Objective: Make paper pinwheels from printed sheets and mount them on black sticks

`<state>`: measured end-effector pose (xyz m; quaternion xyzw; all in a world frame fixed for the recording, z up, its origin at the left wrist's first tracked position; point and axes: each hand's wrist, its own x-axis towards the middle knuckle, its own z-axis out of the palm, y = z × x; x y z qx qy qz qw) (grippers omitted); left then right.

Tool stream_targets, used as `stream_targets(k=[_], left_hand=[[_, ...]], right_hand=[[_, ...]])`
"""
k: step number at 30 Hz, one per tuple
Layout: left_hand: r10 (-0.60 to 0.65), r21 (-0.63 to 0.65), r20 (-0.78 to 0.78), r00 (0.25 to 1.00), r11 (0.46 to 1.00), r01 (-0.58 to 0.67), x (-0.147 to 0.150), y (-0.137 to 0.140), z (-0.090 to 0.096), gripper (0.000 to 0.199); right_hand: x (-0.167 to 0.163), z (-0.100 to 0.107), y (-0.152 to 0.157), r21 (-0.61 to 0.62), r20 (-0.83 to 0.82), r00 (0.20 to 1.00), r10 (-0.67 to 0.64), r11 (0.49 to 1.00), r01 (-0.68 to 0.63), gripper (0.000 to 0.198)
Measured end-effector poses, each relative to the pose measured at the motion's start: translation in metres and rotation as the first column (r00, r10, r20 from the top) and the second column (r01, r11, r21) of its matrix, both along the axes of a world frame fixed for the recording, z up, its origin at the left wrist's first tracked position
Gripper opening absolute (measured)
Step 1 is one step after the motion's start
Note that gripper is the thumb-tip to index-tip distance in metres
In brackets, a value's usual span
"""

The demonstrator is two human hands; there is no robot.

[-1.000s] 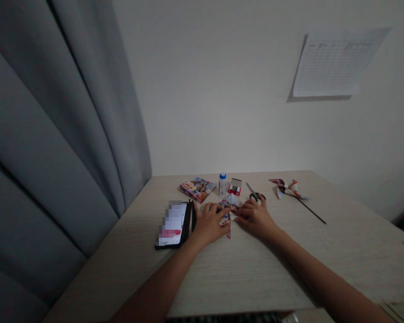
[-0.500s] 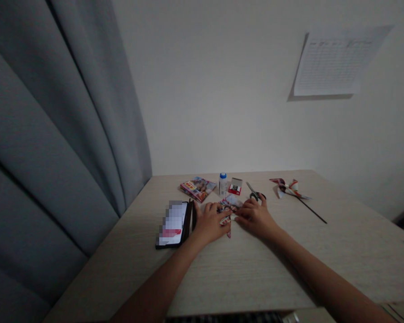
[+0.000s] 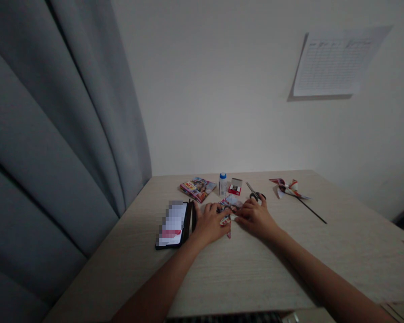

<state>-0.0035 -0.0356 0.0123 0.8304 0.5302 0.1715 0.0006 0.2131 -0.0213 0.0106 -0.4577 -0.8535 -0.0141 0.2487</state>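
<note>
A piece of colourful printed paper (image 3: 232,200) lies on the table between my hands, partly hidden under the fingers. Curled over its left side, my left hand (image 3: 209,223) holds it down, with the little finger stretched toward the phone case. From the right, my right hand (image 3: 258,218) has its thumb and bent fingers together at the paper's edge; the exact grip is too small to make out. Just behind that hand are scissors (image 3: 253,193), their dark handles close to its raised finger. A pinwheel (image 3: 286,187) of printed paper on a thin black stick rests farther right.
Left of my hands lies a phone (image 3: 172,229) in an open dark case, its screen lit. Behind are a stack of colourful printed booklets (image 3: 198,189), a white bottle (image 3: 222,185) with a blue cap and a small open red box (image 3: 234,189). A grey curtain (image 3: 87,112) borders the table's left.
</note>
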Motion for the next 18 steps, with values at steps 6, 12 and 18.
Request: stream_targets(k=[6, 12, 18], left_hand=[[0.003, -0.032, 0.023, 1.0, 0.999, -0.003, 0.0001, 0.0008, 0.002, 0.056], [0.004, -0.005, 0.02, 1.0, 1.0, -0.004, 0.0003, 0.0007, -0.0006, 0.045], [-0.002, 0.004, -0.016, 1.0, 1.0, 0.002, -0.0011, 0.001, -0.0015, 0.042]], right_hand=[[0.0004, -0.0002, -0.001, -0.005, -0.018, 1.0, 0.003, 1.0, -0.003, 0.016], [-0.0003, 0.0002, -0.0004, -0.004, -0.019, 1.0, -0.002, 1.0, 0.002, 0.017], [-0.0006, 0.0027, -0.0011, -0.018, -0.011, 1.0, 0.01, 1.0, -0.01, 0.017]])
